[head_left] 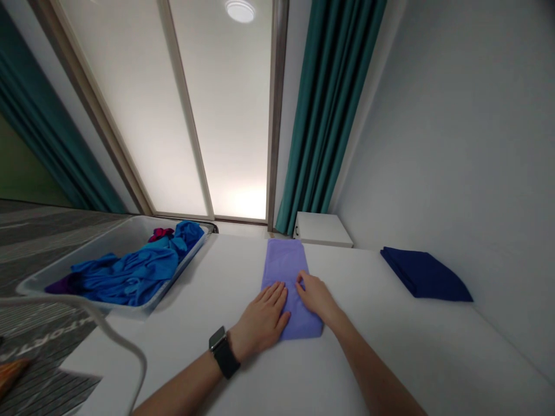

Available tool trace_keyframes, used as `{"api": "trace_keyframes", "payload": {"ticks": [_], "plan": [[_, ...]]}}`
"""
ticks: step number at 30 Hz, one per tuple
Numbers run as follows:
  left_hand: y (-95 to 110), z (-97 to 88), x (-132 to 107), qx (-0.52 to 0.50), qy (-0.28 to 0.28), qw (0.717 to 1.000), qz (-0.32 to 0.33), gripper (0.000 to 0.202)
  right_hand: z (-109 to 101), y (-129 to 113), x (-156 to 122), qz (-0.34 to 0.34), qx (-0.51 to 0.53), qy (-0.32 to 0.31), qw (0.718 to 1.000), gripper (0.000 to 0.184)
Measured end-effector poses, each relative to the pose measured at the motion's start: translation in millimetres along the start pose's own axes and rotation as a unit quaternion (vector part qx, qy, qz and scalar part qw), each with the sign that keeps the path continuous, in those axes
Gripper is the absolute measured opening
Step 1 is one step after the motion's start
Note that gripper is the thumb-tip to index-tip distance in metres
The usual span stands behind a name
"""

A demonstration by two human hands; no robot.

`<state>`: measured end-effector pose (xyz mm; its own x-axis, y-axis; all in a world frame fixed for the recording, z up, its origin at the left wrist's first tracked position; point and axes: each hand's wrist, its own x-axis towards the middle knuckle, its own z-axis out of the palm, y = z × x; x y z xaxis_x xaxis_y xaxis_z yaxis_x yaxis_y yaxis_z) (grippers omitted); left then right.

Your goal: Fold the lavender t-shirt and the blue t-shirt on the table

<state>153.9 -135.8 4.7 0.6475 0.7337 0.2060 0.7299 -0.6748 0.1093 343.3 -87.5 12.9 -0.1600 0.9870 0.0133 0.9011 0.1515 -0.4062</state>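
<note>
A purple cloth (pixel 284 260), folded into a long narrow strip, lies on the white table (pixel 225 271) in front of me. My left hand (pixel 264 318) rests flat on its left side, palm down with the fingers stretched out, and a dark watch is on that wrist. At the right edge of the strip, my right hand (pixel 317 296) is closed, with thumb and curled fingers pinching at the cloth. What kind of garment the cloth is, I cannot tell.
A clear plastic bin (pixel 99 234) at the left holds crumpled blue clothes (pixel 134 268) and a red piece. A folded navy cloth (pixel 425 274) lies at the right by the wall. A white cabinet (pixel 323 228) stands beyond the table; a pale curved tube (pixel 117 341) crosses the lower left.
</note>
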Motion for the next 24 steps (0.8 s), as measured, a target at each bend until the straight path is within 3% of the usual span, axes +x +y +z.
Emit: {"api": "trace_keyframes", "payload": {"ticks": [6,9,13,17,24], "plan": [[-1,3.5,0,0.006,0.009,1.000,0.000,0.053,-22,37,-4,0.066,0.166,0.065,0.982,0.016],[-1,6.0,-1,0.004,0.012,1.000,-0.003,0.054,-28,46,-21,0.087,0.226,0.056,0.969,0.022],[-2,9.4,-1,0.000,0.027,1.000,0.002,0.054,-19,39,-59,0.078,0.279,0.019,0.957,0.032],[-3,13.0,-2,-0.010,0.040,0.999,0.004,0.054,-2,27,-93,0.057,0.317,0.036,0.946,0.038],[-1,10.9,-2,-0.006,0.037,0.999,-0.001,0.053,10,18,-106,0.051,0.343,0.082,0.934,0.041]]}}
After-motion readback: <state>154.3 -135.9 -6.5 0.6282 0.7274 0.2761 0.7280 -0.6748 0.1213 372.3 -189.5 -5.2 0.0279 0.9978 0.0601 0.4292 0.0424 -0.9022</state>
